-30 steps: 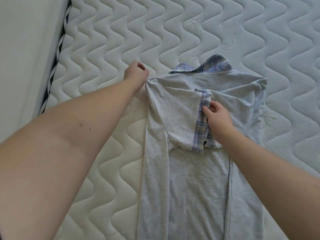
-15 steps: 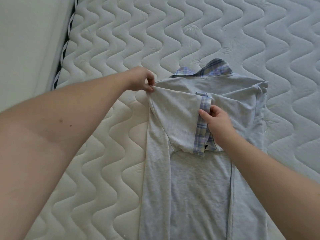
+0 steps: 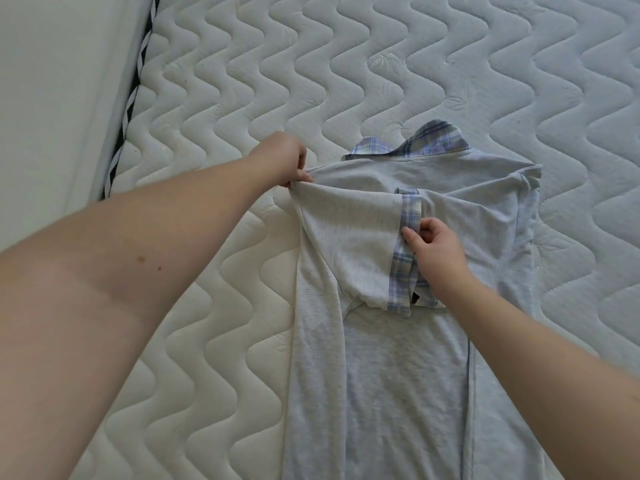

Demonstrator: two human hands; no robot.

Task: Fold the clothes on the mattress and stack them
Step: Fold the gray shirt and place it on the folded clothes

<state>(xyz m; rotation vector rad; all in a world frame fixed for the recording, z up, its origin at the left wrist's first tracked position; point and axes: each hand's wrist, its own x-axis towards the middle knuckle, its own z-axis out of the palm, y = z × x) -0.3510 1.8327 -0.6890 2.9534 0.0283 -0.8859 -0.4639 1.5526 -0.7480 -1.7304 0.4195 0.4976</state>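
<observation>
On mattress (image 3: 242,81), left hand (image 3: 282,161) pinching shirt (image 3: 381,375) shoulder, right hand (image 3: 433,251) gripping plaid cuff (image 3: 403,261)

Soft, even daylight fills the scene, bright but without glare. Shadows are faint: a pale one lies on the mattress (image 3: 381,81) under the left forearm (image 3: 138,254). The wide lens bends the quilted waves toward the edges. Focus is fairly sharp, with slight softness on the near forearms.
</observation>
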